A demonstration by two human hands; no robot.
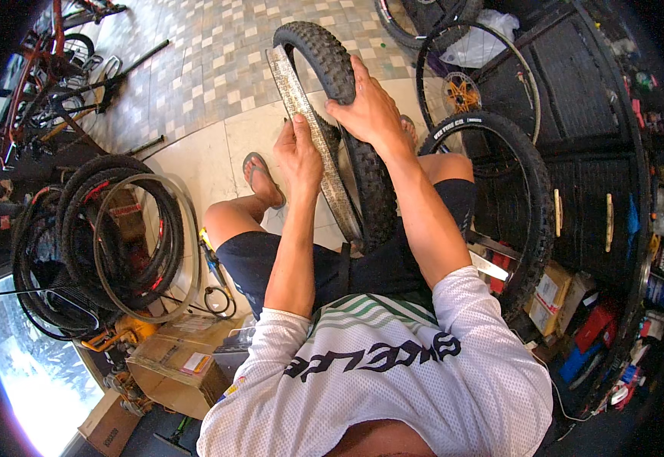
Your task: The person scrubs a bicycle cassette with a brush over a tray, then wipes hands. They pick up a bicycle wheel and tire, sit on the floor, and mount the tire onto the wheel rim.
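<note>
A black knobby bicycle tyre point(375, 190) stands upright between my knees, its lower end near my lap. My right hand point(370, 110) grips its upper right side, with the thumb across the tread and the fingers along the outer face. Beside the tyre's left edge runs a long pale band point(284, 80) with a speckled, worn-looking surface. My left hand point(300, 156) pinches that band, its thumb laid along it. The band stands apart from the tyre at mid-height and comes close to it at top and bottom. Whether it joins the tyre inside cannot be made out.
Several tyres and a pale hoop point(187, 251) lean at the left, above a cardboard box point(176, 362). Another knobby tyre point(534, 198) and a spoked wheel point(531, 84) stand at my right. Bicycles point(57, 99) are at the far left. Cluttered shelves point(652, 259) line the right.
</note>
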